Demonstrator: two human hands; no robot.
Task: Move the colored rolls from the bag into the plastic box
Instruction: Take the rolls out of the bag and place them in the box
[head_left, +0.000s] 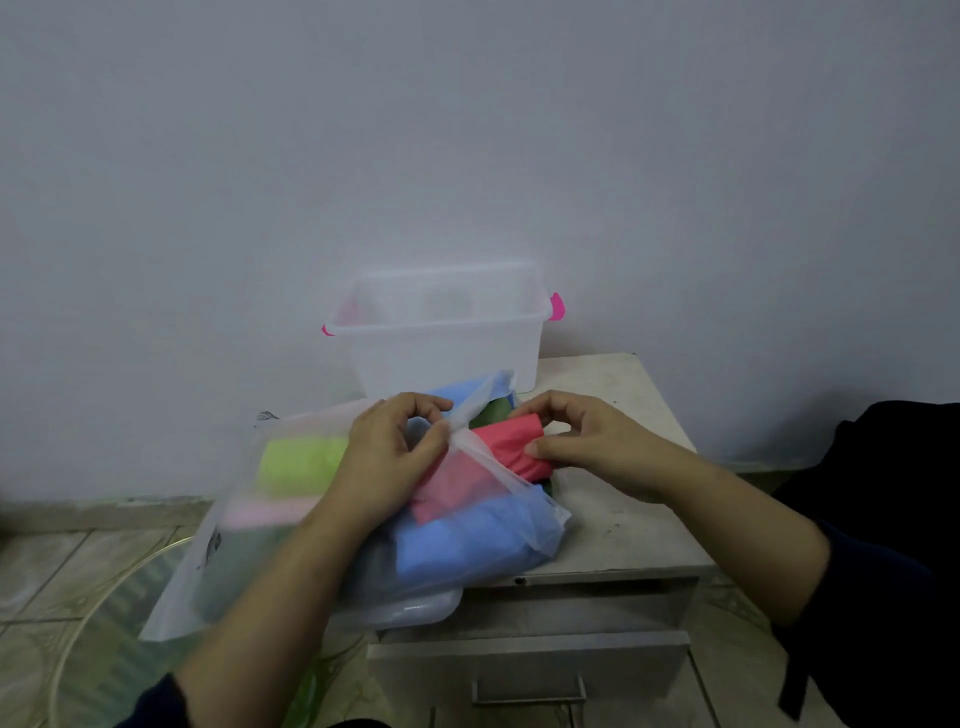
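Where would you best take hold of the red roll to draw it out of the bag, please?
Grip the red roll at its exposed end, coming from the right, as the right hand does. That end pokes out of the bag mouth, which the left hand holds; the rest lies under the film.

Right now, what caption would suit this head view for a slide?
Left hand holds the bag open while right hand pulls a red roll out.
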